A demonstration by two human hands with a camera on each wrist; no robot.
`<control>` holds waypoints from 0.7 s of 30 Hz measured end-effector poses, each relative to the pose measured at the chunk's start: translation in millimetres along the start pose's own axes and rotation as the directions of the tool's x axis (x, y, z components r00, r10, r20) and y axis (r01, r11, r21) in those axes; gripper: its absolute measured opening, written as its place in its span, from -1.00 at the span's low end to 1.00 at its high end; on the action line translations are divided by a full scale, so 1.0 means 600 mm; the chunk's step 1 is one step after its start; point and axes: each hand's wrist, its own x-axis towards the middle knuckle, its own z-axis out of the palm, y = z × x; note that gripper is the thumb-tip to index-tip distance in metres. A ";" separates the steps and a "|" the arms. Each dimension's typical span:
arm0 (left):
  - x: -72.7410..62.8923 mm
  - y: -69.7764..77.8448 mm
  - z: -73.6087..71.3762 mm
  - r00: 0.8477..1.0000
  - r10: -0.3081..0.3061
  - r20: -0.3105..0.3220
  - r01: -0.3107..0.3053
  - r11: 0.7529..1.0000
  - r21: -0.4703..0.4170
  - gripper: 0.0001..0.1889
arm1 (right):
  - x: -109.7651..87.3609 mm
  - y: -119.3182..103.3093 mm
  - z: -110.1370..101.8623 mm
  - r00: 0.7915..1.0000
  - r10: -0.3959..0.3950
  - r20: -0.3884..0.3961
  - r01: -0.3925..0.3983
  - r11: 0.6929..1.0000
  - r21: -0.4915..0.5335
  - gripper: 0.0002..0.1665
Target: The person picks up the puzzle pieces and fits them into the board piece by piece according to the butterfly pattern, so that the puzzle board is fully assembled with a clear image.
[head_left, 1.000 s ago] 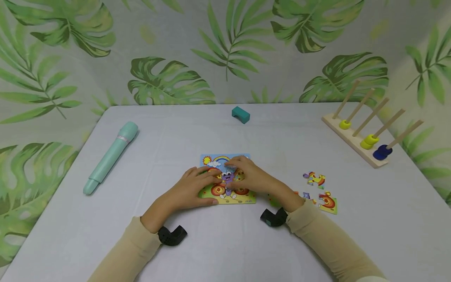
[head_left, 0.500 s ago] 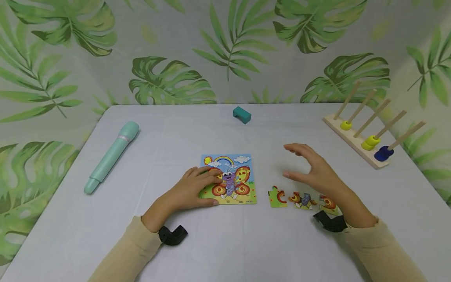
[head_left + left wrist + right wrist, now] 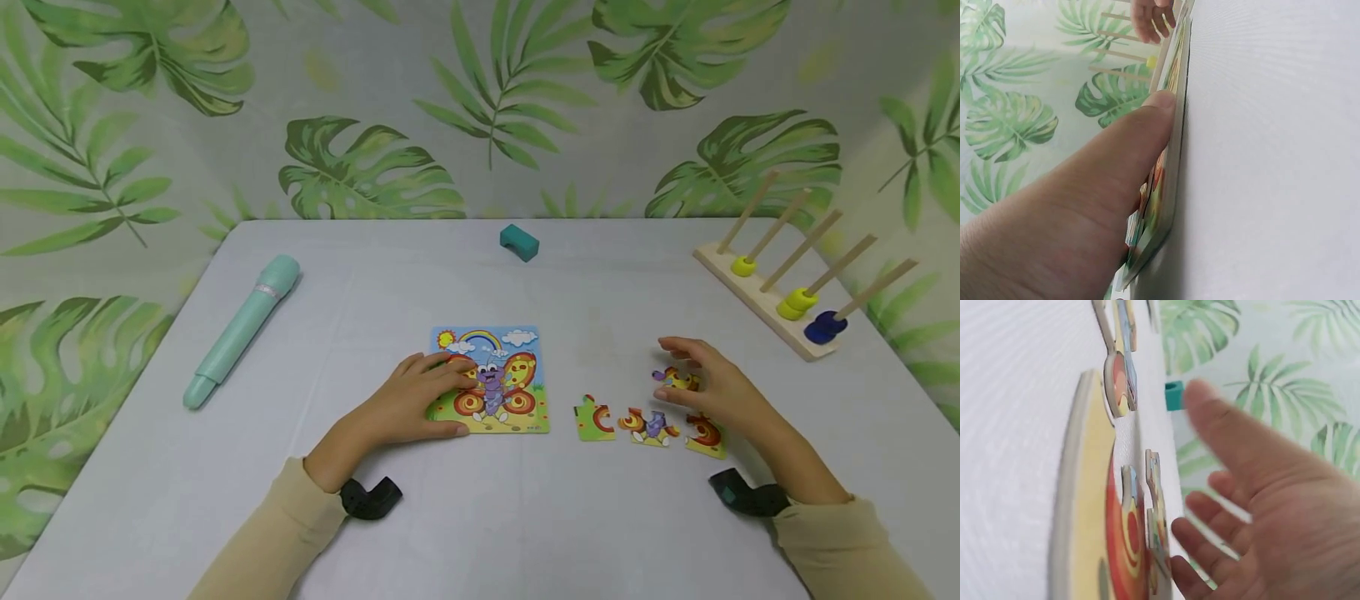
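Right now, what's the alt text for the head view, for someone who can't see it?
A person's left hand rests on a butterfly puzzle; the open right hand is near loose pieces on a white table. Also on it are a mint-green baton, a teal block and a beaded peg stand.

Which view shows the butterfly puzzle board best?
The head view: the puzzle board shows its printed face there, only its left side partly covered by the left hand. The left wrist view catches it nearly edge-on, partly behind that hand. In the right wrist view I can't identify it with certainty.
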 end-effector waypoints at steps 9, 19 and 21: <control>0.000 0.000 0.001 1.000 -0.008 -0.001 0.008 1.000 -0.001 -0.37 | -0.001 0.027 -0.008 0.997 0.062 0.052 -0.056 0.992 -0.111 -0.20; -0.001 0.003 -0.002 1.000 -0.008 0.003 0.008 1.000 -0.012 -0.36 | -0.001 0.018 -0.013 0.998 0.051 0.041 -0.043 0.986 -0.161 -0.42; -0.001 0.004 -0.002 1.000 -0.009 0.005 0.009 1.000 -0.017 -0.36 | 0.000 0.010 -0.013 0.999 0.030 0.041 -0.023 0.987 -0.162 -0.43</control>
